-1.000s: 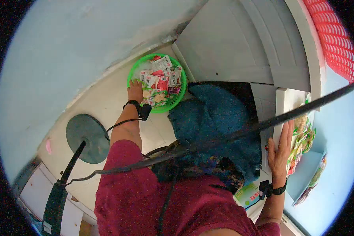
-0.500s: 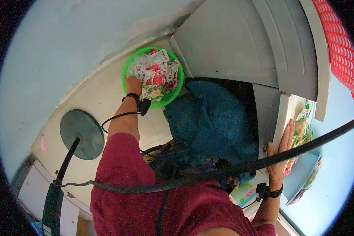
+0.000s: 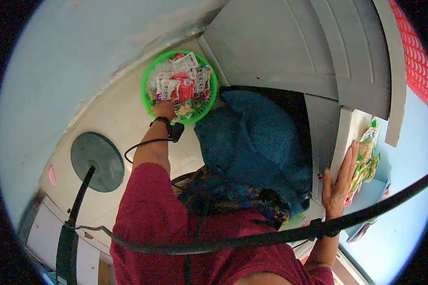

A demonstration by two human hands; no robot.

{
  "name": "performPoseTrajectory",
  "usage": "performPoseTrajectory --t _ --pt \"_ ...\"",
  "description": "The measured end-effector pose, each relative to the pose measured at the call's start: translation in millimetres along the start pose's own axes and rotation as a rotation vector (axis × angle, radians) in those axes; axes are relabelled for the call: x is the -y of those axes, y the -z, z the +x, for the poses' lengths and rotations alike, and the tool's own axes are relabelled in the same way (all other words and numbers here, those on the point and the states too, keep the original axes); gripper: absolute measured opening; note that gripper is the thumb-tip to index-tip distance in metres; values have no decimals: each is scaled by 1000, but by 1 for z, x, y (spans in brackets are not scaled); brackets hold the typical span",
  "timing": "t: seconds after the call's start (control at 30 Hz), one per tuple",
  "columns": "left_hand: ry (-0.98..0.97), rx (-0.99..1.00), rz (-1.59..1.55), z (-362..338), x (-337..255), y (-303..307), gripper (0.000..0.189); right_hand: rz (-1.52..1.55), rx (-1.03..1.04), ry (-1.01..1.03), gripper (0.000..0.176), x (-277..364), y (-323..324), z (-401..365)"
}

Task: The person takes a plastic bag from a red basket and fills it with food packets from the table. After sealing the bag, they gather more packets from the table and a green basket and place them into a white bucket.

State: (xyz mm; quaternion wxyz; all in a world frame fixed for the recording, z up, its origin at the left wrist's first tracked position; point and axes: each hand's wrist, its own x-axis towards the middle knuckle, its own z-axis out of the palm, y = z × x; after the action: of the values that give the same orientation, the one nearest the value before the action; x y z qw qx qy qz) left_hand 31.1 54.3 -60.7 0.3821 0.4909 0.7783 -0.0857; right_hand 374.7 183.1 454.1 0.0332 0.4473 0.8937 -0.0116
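A round green basket (image 3: 145, 97) on the floor holds several red and white packets (image 3: 170, 89) and some clear plastic. My left hand (image 3: 164, 110) reaches into its near left side, against the packets. The fingers there are hidden, so its grip cannot be made out. My right hand (image 3: 338, 187) lies on the edge of a white ledge (image 3: 345, 137), fingers stretched out and holding nothing. Beside those fingers, several green and clear food packets (image 3: 364, 159) lie on the ledge.
Grey cabinet panels (image 3: 276, 42) stand behind the basket. Blue cloth (image 3: 252, 133) spreads beside it. A round dark base (image 3: 97, 161) with a pole stands at the left. A black cable (image 3: 252, 241) crosses the view, and red mesh (image 3: 413, 52) hangs at the upper right.
My left hand has moved slightly down relative to the basket, toward its near rim. The view has shifted a little. My right hand stays on the ledge.
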Motion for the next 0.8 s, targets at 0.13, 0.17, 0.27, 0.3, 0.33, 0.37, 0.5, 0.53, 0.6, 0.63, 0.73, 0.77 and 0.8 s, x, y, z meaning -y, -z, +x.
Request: performPoseTrajectory --t 0.13,0.17,0.27,0.3,0.33,0.37,0.5,0.53,0.6,0.63,0.73,0.77,0.8 --pt "54 82 68 17 -16 -8 47 -6 -11 0 78 -2 -2 0" --pt "57 83 109 22 -18 -13 47 -3 -7 -7 75 -3 -2 -1" --pt "59 83 190 33 -31 -30 46 -16 8 -32 69 -4 -2 -3" --pt "55 81 197 28 -33 -27 44 -18 7 -27 69 -3 -2 -2" --pt "49 69 194 26 -35 -28 40 -18 5 -22 69 -3 -1 -2" --pt "43 57 191 24 -37 -29 37 -16 3 -16 70 -3 -2 -1" --pt "13 -47 161 24 -31 -45 23 -20 7 -23 71 -2 -1 -2" --pt "8 -58 178 22 -32 -46 22 -17 7 -18 71 -2 -2 -2" --pt "4 -58 229 14 -37 -41 24 -13 5 -9 71 -2 -1 -2" --pt "-15 -55 233 15 -38 -42 24 -11 5 -11 71 -2 -1 -2" --pt "-81 -54 201 18 -35 -54 24 -9 9 -6 72 -1 0 -1" --pt "-93 -54 193 19 -33 -59 23 -12 10 -3 72 -1 0 0" --pt "-85 -55 204 18 -36 -59 23 -16 10 -2 72 -1 0 0"
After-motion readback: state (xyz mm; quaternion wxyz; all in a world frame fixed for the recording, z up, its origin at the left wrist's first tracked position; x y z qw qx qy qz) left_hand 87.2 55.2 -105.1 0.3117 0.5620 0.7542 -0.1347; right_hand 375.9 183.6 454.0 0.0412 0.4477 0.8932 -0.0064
